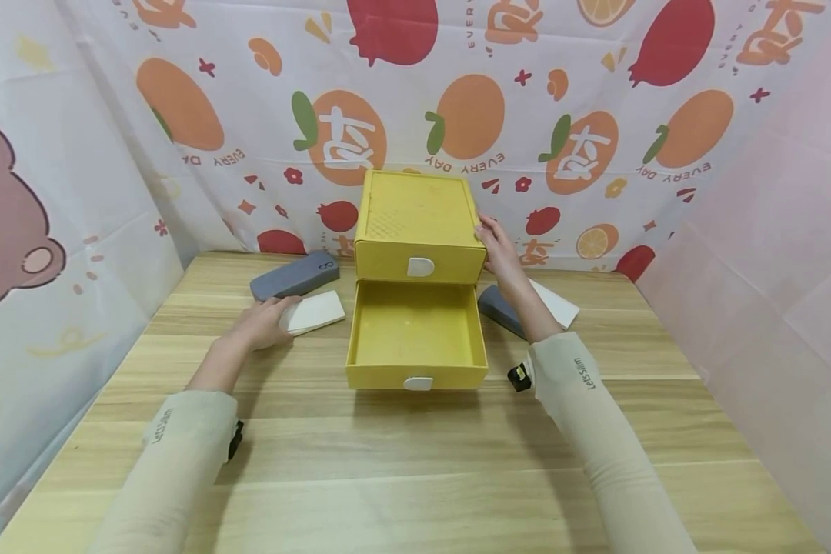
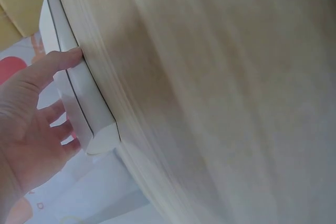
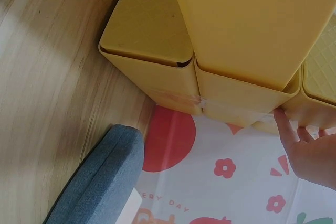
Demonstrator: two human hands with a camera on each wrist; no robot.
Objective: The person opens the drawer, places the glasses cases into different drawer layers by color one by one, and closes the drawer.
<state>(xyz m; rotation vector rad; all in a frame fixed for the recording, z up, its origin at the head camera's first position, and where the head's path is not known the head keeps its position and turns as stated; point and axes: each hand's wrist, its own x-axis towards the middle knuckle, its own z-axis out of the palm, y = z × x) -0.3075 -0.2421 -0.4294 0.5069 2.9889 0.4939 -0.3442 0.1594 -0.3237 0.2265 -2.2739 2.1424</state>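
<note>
A flat white pad point(image 1: 318, 311) is at the left of the tabletop, between the left hand and the yellow drawer unit, and apart from the unit. The left hand point(image 1: 261, 323) pinches it at its near-left edge, the thumb laid across the edge and the other fingers on the opposite side. Whether the pad rests fully on the wood or is slightly raised, I cannot tell.

The yellow drawer unit point(image 1: 415, 204) stands at the back of the table, stacked in three tiers. Its middle drawer point(image 1: 381, 377) is pulled well out, while the top drawer point(image 1: 388, 264) and the bottom drawer point(image 3: 149, 19) are pushed in. The right hand point(image 1: 502, 250), well apart from the left, rests with extended fingers against the unit's right side, high up.

Just behind the pad lies a grey glasses case point(image 1: 294, 277) with a small spectacles mark. To the right of the unit, partly hidden by the right forearm, are a blue-grey case point(image 1: 500, 308) and a second white item point(image 1: 557, 305) beside it.

Pale sleeves point(image 1: 595, 431) cover both forearms. Under everything is the wood-grain table point(image 1: 305, 492); behind hangs a fruit-print cloth point(image 1: 415, 123).
</note>
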